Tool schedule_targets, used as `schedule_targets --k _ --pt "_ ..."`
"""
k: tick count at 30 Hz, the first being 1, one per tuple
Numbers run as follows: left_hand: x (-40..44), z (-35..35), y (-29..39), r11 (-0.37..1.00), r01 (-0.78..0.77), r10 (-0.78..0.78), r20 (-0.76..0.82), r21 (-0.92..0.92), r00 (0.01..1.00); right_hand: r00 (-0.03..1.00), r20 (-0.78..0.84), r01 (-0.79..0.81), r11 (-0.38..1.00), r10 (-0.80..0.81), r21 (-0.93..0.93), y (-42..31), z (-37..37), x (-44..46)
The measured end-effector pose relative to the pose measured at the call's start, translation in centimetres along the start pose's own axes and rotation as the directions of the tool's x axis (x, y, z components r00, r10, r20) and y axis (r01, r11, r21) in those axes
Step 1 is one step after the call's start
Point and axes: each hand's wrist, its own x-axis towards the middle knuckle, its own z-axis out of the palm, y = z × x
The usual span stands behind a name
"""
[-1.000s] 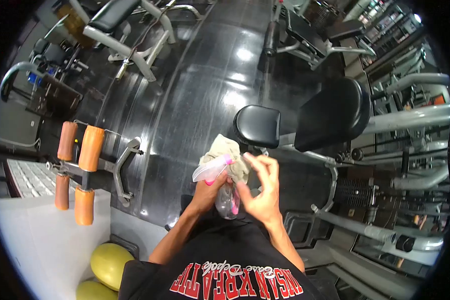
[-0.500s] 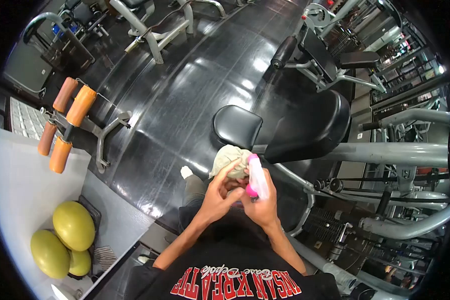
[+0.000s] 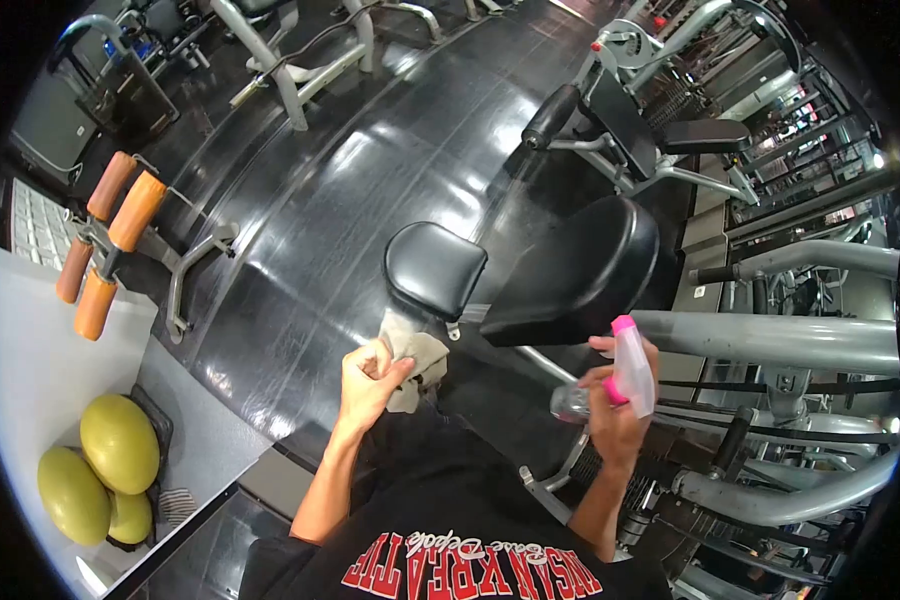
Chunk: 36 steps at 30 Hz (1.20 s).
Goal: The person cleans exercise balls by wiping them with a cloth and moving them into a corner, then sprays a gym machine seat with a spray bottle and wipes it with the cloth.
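My left hand (image 3: 367, 388) is closed on a grey-beige cloth (image 3: 417, 362), which hangs crumpled just in front of the small black padded seat (image 3: 433, 268). Out to the right, my right hand (image 3: 618, 418) grips a spray bottle with a pink and whitish translucent head (image 3: 630, 368). The bottle's clear body (image 3: 570, 403) points left, and the fingers wrap round its neck. A larger black pad (image 3: 585, 275) lies between the small seat and the spray bottle, beyond both hands.
A thick grey machine tube (image 3: 770, 340) runs behind my right hand. Orange foam rollers (image 3: 137, 211) stand at the left, with green balls (image 3: 120, 443) below them. Another machine's black seat (image 3: 705, 136) is at the upper right.
My hands, together half a second ago, have moved apart: the left with the cloth to the left, the right with the spray bottle to the right. The view has shifted slightly.
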Motion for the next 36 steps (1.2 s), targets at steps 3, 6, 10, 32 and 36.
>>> schedule_targets --k 3,6,10,32,36 --pt "2.4 3.7 1.1 0.989 -0.072 0.080 0.053 -0.127 0.995 0.984 -0.054 -0.176 0.980 0.171 -0.098 -0.1 -3.0 1.8" --pt "5.4 7.4 0.9 0.976 -0.212 0.217 0.115 -0.057 0.969 0.958 -0.009 -0.285 0.957 0.285 -0.048 1.3 -4.9 3.8" --pt "9.2 13.3 1.1 0.953 -0.279 0.296 0.171 -0.116 0.940 0.920 -0.032 -0.392 0.910 0.391 -0.136 2.9 -5.6 5.4" --pt "13.8 20.3 1.6 0.951 -0.306 0.308 0.139 -0.033 0.941 0.952 -0.067 -0.304 0.902 0.299 -0.307 4.9 -5.9 9.9" --pt "14.3 20.7 1.4 0.960 -0.260 0.275 0.173 -0.103 0.946 0.946 -0.036 -0.318 0.908 0.321 -0.271 5.0 -6.0 9.8"
